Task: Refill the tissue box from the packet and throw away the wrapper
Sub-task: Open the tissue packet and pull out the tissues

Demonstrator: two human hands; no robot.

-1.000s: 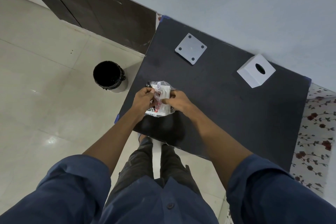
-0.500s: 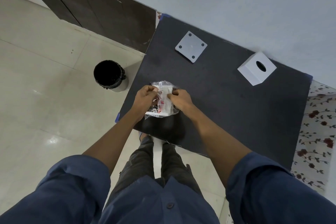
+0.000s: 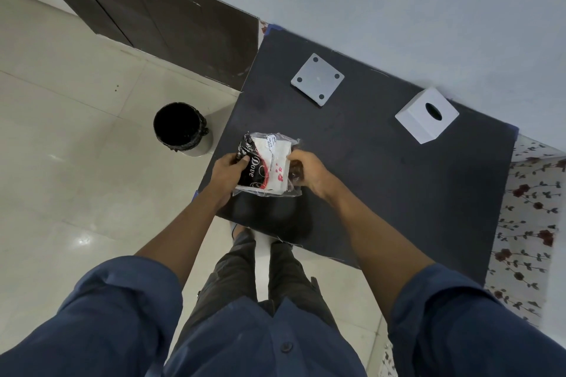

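A tissue packet (image 3: 269, 162) in clear plastic with a black, red and white print lies at the near left of the black table (image 3: 382, 180). My left hand (image 3: 228, 171) grips its black left side. My right hand (image 3: 306, 171) pinches the wrapper at its right edge. The white cube tissue box (image 3: 425, 115) with an oval hole on top stands at the far right of the table, well away from both hands. Its flat white base plate (image 3: 317, 79) with corner holes lies apart at the far middle.
A black round bin (image 3: 180, 128) stands on the tiled floor just left of the table. A dark wooden door is at the far left and a pale wall runs behind the table. A floral cloth (image 3: 526, 223) shows to the table's right.
The packet has been turned and spread wider between my hands, so its black printed side now faces up. My left hand moved to the packet's left edge.
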